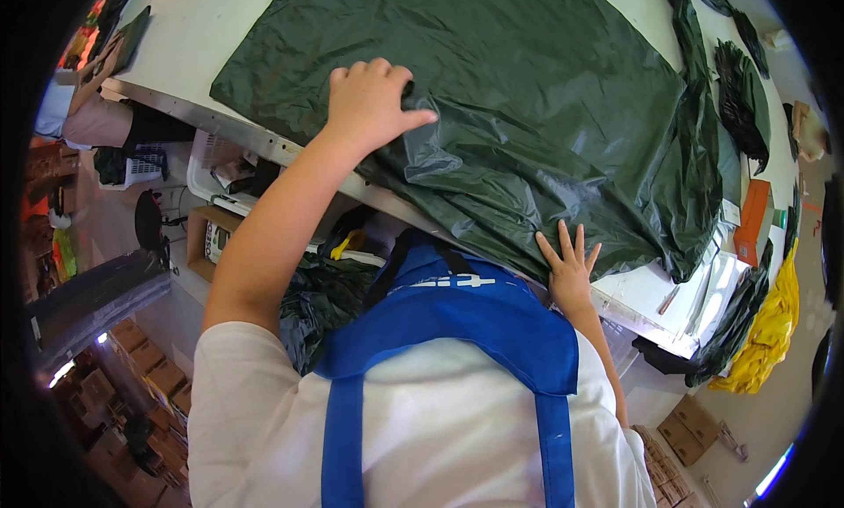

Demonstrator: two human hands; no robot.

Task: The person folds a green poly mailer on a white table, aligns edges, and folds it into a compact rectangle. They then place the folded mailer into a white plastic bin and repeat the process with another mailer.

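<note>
A large dark green sheet of thin, shiny plastic [492,77] is spread over the white table, wrinkled most along its near side and toward the right. My left hand [369,103] is over its near left part, fingers bent and thumb held apart, with nothing visible in its grasp. Whether the fingertips press on the plastic is hard to see. Palm down near the table's front edge, my right hand [571,266] lies on the sheet's near edge with its fingers spread.
The white table's metal edge [229,130] runs in front of me. An orange box [753,222], black plastic bundles [743,103] and yellow plastic [765,332] are at the right. White crates [211,165] and dark plastic [321,301] sit below the tabletop. Another person [88,112] works at far left.
</note>
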